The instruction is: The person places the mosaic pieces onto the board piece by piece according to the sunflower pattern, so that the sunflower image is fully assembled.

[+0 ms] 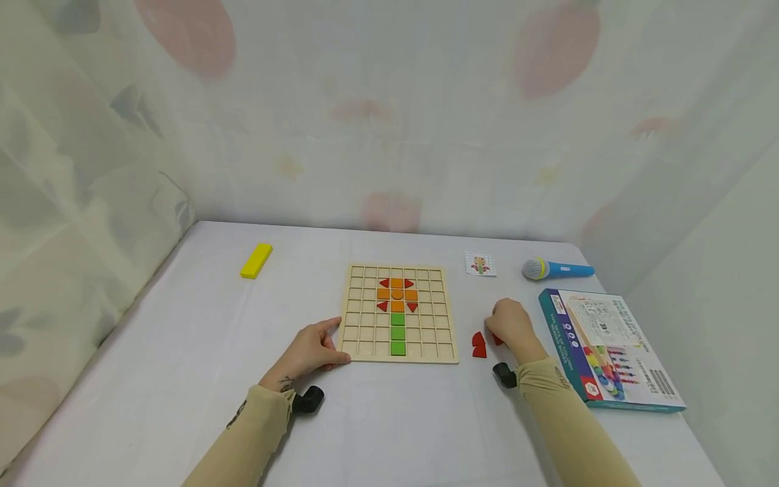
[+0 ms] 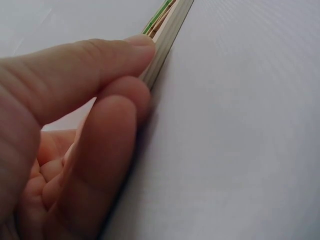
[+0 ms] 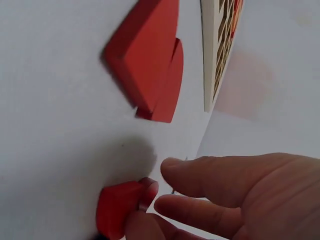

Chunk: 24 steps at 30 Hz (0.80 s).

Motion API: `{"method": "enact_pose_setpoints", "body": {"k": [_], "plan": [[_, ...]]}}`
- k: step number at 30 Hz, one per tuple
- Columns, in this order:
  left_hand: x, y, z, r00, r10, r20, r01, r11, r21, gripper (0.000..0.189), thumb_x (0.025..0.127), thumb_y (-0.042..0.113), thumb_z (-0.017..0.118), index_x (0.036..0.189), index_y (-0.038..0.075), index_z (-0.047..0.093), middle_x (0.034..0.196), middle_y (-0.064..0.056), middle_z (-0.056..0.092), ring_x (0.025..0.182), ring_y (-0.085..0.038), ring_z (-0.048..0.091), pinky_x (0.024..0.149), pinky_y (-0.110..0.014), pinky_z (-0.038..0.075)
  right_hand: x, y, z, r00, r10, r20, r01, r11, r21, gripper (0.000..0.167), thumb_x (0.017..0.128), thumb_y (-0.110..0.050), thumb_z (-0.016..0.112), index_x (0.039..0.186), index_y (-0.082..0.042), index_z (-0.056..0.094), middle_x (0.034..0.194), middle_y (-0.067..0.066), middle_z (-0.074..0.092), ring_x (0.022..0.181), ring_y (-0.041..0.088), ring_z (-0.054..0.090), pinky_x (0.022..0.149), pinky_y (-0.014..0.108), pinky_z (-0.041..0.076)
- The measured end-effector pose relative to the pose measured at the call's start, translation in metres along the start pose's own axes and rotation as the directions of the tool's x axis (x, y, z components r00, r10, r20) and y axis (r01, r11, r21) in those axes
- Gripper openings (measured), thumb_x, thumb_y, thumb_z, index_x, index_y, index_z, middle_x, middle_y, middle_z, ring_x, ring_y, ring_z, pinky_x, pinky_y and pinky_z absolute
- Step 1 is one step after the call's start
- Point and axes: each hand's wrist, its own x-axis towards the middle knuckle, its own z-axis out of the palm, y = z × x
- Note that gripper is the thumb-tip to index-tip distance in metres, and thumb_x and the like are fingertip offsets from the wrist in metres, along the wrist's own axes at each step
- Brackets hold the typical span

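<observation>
My left hand (image 1: 313,348) is at the lower left corner of a wooden grid board (image 1: 368,335), thumb and fingers gripping its edge. In the left wrist view the thumb (image 2: 132,52) lies against that edge, other fingers curled below. Orange squares, an orange disc (image 1: 397,295), red triangles and a column of green squares (image 1: 398,332) sit in the grid. My right hand (image 1: 511,327) is low over red pieces (image 3: 117,205) right of the board. One finger overlaps them in the right wrist view; thumb and forefinger stay apart from them. Two more red pieces (image 3: 145,60) lie nearby, touching.
A small pattern card (image 1: 480,264) lies behind the right hand. Farther right are a blue toy microphone (image 1: 558,269) and a flat game box (image 1: 611,348). A yellow bar (image 1: 256,261) lies at the back left of the white-covered table (image 1: 152,352). A patterned curtain hangs behind.
</observation>
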Motion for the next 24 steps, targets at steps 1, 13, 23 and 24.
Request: {"method": "enact_pose_setpoints", "body": {"k": [1, 13, 23, 24], "plan": [[0.0, 0.0, 0.0, 1.0, 0.001, 0.0, -0.001, 1.0, 0.002, 0.09, 0.064, 0.017, 0.084, 0.141, 0.008, 0.039, 0.06, -0.006, 0.055, 0.047, -0.015, 0.05, 0.047, -0.025, 0.04, 0.0, 0.0, 0.0, 1.0, -0.007, 0.007, 0.007, 1.0, 0.006, 0.024, 0.083, -0.013, 0.059, 0.098, 0.006, 0.063, 0.08, 0.013, 0.059, 0.071, 0.023, 0.054, 0.058, 0.028, 0.045], [0.0, 0.0, 0.0, 1.0, -0.002, -0.002, 0.002, 1.0, 0.001, 0.09, 0.064, 0.017, 0.084, 0.141, 0.008, 0.039, 0.06, -0.006, 0.055, 0.047, -0.015, 0.049, 0.046, -0.024, 0.039, 0.0, -0.004, 0.0, 0.999, -0.037, 0.026, 0.036, 0.998, 0.05, 0.018, 0.083, -0.005, 0.058, 0.098, 0.005, 0.061, 0.085, 0.015, 0.058, 0.073, 0.024, 0.053, 0.059, 0.028, 0.045], [0.001, -0.001, 0.0, 1.0, 0.004, -0.008, -0.004, 1.0, 0.017, 0.089, 0.065, 0.017, 0.084, 0.141, 0.008, 0.039, 0.06, -0.005, 0.056, 0.047, -0.014, 0.05, 0.046, -0.025, 0.041, -0.008, -0.048, 0.003, 0.967, -0.228, -0.111, 0.249, 0.937, 0.246, 0.027, 0.087, -0.01, 0.063, 0.113, -0.005, 0.063, 0.095, 0.013, 0.062, 0.077, 0.021, 0.054, 0.063, 0.028, 0.044], [0.001, -0.002, 0.001, 1.0, 0.003, -0.008, -0.003, 1.0, 0.021, 0.089, 0.065, 0.017, 0.084, 0.141, 0.008, 0.039, 0.06, -0.005, 0.056, 0.047, -0.014, 0.05, 0.046, -0.025, 0.041, -0.008, -0.053, 0.007, 0.964, -0.243, -0.104, 0.263, 0.923, 0.279, 0.025, 0.087, -0.008, 0.062, 0.111, -0.004, 0.064, 0.094, 0.013, 0.063, 0.076, 0.021, 0.055, 0.062, 0.028, 0.045]]}}
